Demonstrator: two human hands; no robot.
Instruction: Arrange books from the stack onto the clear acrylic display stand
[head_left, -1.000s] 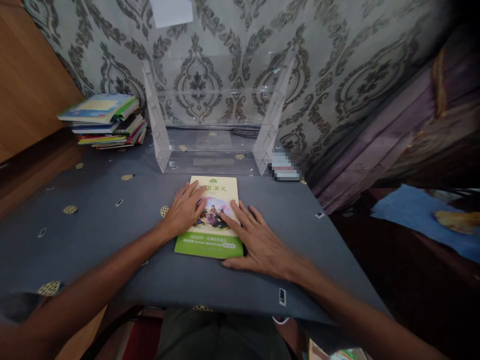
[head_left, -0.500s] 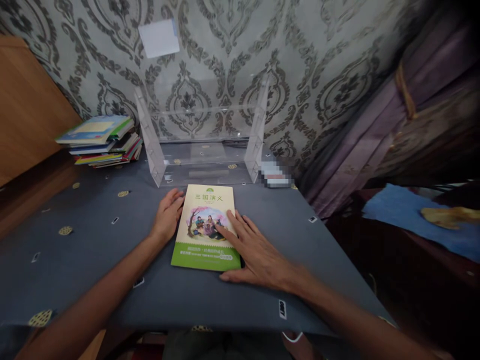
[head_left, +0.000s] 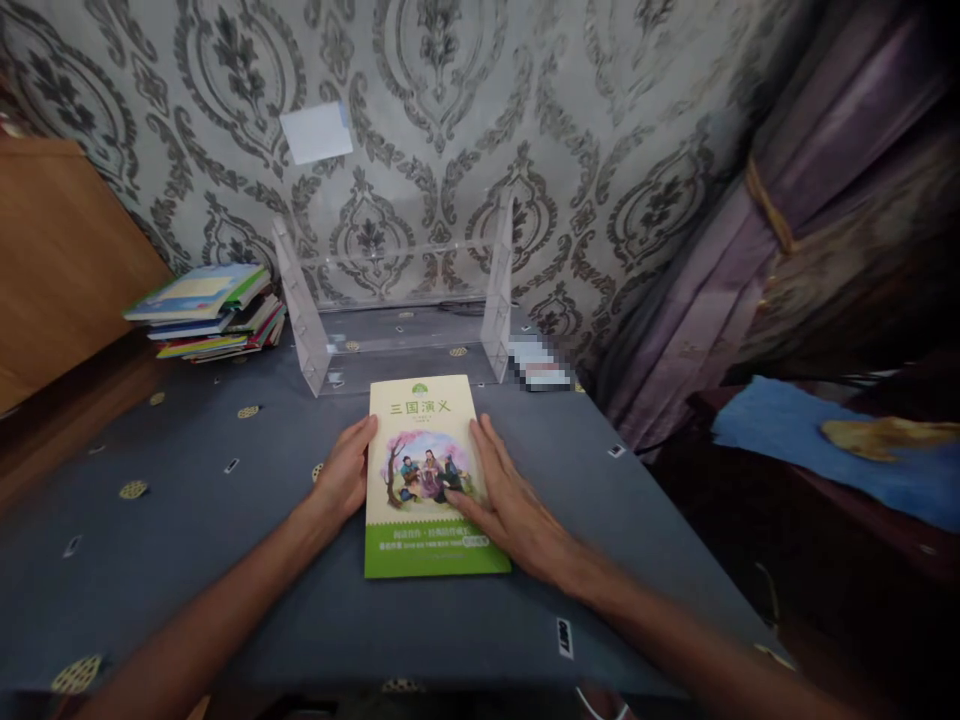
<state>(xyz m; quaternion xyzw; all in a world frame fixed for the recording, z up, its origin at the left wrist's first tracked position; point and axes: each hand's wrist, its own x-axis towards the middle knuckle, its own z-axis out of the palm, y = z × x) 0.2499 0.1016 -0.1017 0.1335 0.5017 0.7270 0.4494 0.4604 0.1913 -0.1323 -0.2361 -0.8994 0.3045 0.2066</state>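
Observation:
A paperback book [head_left: 420,470] with a cream and green cover faces up in front of me, its title running across the top and a painted scene of seated figures below. At its left edge is my left hand [head_left: 346,468], with the fingers partly hidden behind the book. My right hand [head_left: 517,510] grips the right edge, thumb lying over the picture and the other fingers along the side. The book looks slightly raised off the tablecloth. Just beyond it stands a clear acrylic rack [head_left: 307,320] with tall side panels.
A stack of books [head_left: 210,310] lies at the far left, near a wooden cabinet [head_left: 67,260]. Right of the rack is a blurred-out item [head_left: 540,362]. The dark patterned tablecloth [head_left: 240,530] covers the table. A purple curtain [head_left: 697,290] hangs at the right, above a blue cloth [head_left: 795,450].
My left hand has closed on the book's left edge, and my right hand has shifted to its right edge. The book has straightened and looks larger, nearer the camera. The view has tilted up.

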